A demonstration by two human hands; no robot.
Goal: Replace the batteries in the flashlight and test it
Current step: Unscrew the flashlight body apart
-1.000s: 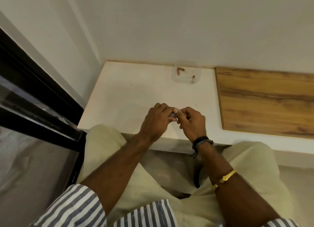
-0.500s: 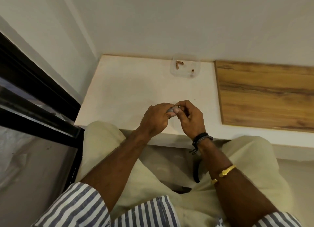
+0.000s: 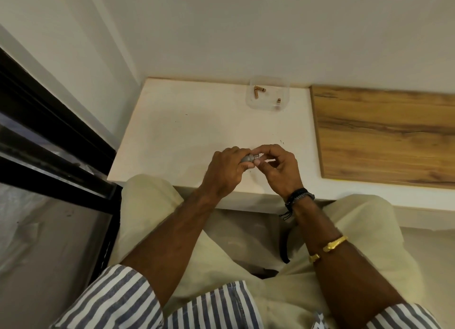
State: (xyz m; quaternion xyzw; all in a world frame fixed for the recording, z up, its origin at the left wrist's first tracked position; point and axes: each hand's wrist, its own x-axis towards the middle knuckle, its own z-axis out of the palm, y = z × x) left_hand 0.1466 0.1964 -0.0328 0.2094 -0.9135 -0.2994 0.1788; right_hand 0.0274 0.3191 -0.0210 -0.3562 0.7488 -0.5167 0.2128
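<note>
A small grey flashlight (image 3: 249, 158) sits mostly hidden inside my left hand (image 3: 227, 172), only its ribbed end showing. My right hand (image 3: 279, 167) pinches that exposed end with thumb and fingertips. Both hands hover just above the front of the white tabletop (image 3: 187, 131). At the back of the table a clear plastic container (image 3: 268, 93) holds three small copper-coloured batteries (image 3: 258, 91), two lying together on the left and one apart on the right.
A wood-grain board (image 3: 384, 134) covers the table's right part. White walls close the back and left. A dark window frame (image 3: 49, 141) runs along the left. My legs in pale trousers are under the table edge.
The flashlight's grey end now shows more between my hands; my right fingers have shifted on it. The view has tilted slightly, so the table sits higher in frame.
</note>
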